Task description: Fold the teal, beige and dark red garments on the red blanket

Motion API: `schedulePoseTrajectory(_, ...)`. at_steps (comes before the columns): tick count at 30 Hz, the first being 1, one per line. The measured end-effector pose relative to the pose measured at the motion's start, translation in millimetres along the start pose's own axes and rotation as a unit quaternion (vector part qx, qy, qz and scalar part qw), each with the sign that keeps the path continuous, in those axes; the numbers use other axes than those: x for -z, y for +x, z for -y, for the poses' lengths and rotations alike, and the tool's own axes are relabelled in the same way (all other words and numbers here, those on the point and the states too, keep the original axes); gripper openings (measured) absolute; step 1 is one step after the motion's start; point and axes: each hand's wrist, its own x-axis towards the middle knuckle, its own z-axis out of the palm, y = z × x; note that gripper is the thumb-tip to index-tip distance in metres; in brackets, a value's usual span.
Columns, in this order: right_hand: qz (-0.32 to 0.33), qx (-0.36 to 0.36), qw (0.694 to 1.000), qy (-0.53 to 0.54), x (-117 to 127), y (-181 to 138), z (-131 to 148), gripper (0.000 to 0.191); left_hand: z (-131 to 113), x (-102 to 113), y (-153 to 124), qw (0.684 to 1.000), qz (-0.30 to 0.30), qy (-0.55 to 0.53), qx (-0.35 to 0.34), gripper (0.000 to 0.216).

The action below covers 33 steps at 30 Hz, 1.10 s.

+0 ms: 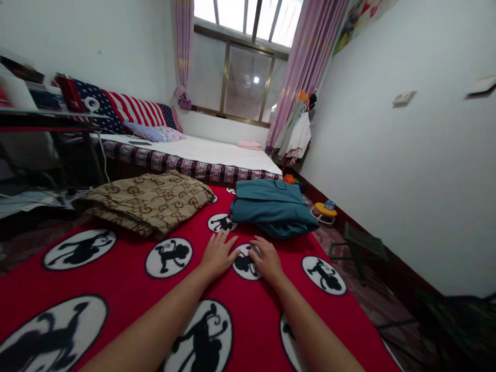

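My left hand [217, 253] lies flat on a red blanket [127, 279] printed with black monkeys in white circles, fingers stretched out and holding nothing. Beside it my right hand [266, 257] rests palm down on the same blanket, fingers slightly curled over a white circle, also holding nothing. A folded teal garment [273, 206] lies just beyond my right hand, a short gap away. To the left of it sits a folded brown patterned cloth [149, 200], farther from my left hand.
A second bed with a white sheet [217, 150] and pillows [155, 133] stands under the window. A dark desk [46, 124] is at the left. A small green stool [362, 245] and a yellow toy [325, 211] stand on the floor by the right wall. Clothes [298, 132] hang by the pink curtain.
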Motion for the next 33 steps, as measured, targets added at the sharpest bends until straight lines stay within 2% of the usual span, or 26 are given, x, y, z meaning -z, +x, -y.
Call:
schedulePoseTrajectory(6,-0.063,0.005,0.995,0.08,4,1,1,0.024,-7,8,-11,1.0,-0.007,-0.007,0.004,0.048)
schedulePoseTrajectory(8,-0.093,0.0,0.99,0.11,6,0,0,0.026,-7,9,-11,1.0,-0.009,-0.014,0.005,0.047)
schedulePoseTrajectory(10,-0.144,-0.032,0.978,0.145,9,-1,-2,0.032,-7,11,-11,1.0,-0.015,-0.026,0.008,0.046)
schedulePoseTrajectory(13,-0.272,-0.097,0.939,0.185,18,-3,-12,0.037,-6,14,-11,0.999,-0.029,-0.041,0.006,0.043)
schedulePoseTrajectory(15,-0.341,-0.108,0.921,0.151,30,-2,-20,0.033,-6,14,-10,0.998,-0.035,-0.048,0.003,0.041)
schedulePoseTrajectory(17,-0.363,-0.081,0.927,0.06,45,1,-28,0.03,-6,14,-9,0.998,-0.036,-0.053,0.007,0.04)
schedulePoseTrajectory(19,-0.327,-0.04,0.942,-0.06,62,8,-34,0.032,-6,13,-8,0.998,-0.034,-0.056,0.011,0.04)
schedulePoseTrajectory(21,-0.251,-0.005,0.951,-0.179,78,20,-41,0.048,-5,12,-7,0.998,-0.035,-0.059,0.014,0.039)
schedulePoseTrajectory(24,-0.127,0.036,0.941,-0.311,97,42,-48,0.079,-4,10,-6,0.997,-0.039,-0.066,0.017,0.038)
schedulePoseTrajectory(26,-0.058,0.056,0.924,-0.375,105,56,-49,0.082,-4,9,-5,0.997,-0.04,-0.068,0.018,0.038)
schedulePoseTrajectory(28,0.006,0.074,0.906,-0.417,110,70,-48,0.068,-4,8,-5,0.997,-0.043,-0.068,0.018,0.038)
schedulePoseTrajectory(30,0.06,0.098,0.894,-0.432,115,83,-44,0.045,-4,7,-5,0.996,-0.047,-0.068,0.018,0.037)
schedulePoseTrajectory(33,0.112,0.123,0.888,-0.428,129,105,-37,0.02,-4,7,-5,0.996,-0.05,-0.068,0.017,0.037)
